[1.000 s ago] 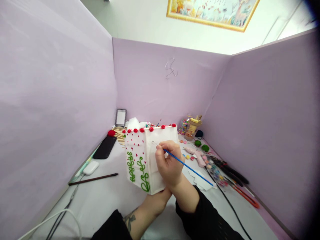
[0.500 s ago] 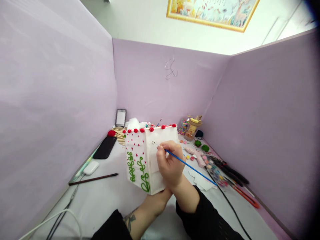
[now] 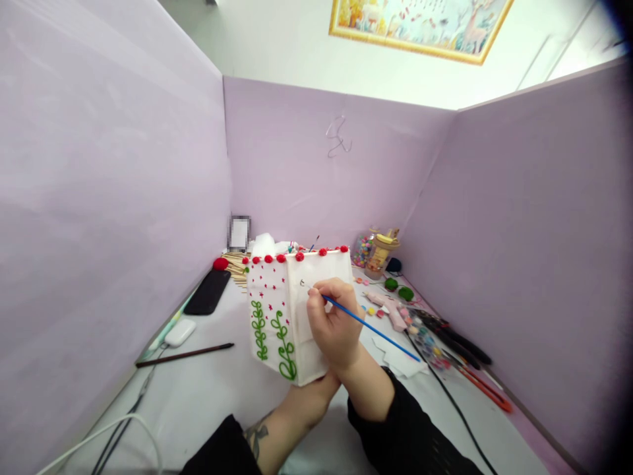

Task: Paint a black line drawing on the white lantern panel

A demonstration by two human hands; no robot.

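Note:
A white panelled box [image 3: 302, 330], possibly a lantern, is held up above the table. Red pompoms line its top rim, and green vines with small red stars decorate its left panel. On the panel facing right is a small dark curved mark [image 3: 302, 283]. My right hand [image 3: 339, 323] pinches a thin blue paintbrush [image 3: 378, 332] near its tip, which sits close to that mark. From below, my left hand [image 3: 319, 392] supports the box, its fingers hidden behind it.
On the left lie a black phone [image 3: 208, 292], a white earbud case [image 3: 180, 332] and a dark brown stick [image 3: 185, 356]. To the right are a pink glue gun [image 3: 393, 309], black-handled pliers [image 3: 459, 344], paper scraps [image 3: 398, 359] and jars [image 3: 380, 256]. Purple partitions [image 3: 336, 178] enclose the table.
My right hand and the paintbrush have shifted slightly left and down. The dark mark now stands clear of the brush tip. The box and my left hand look nearly unmoved.

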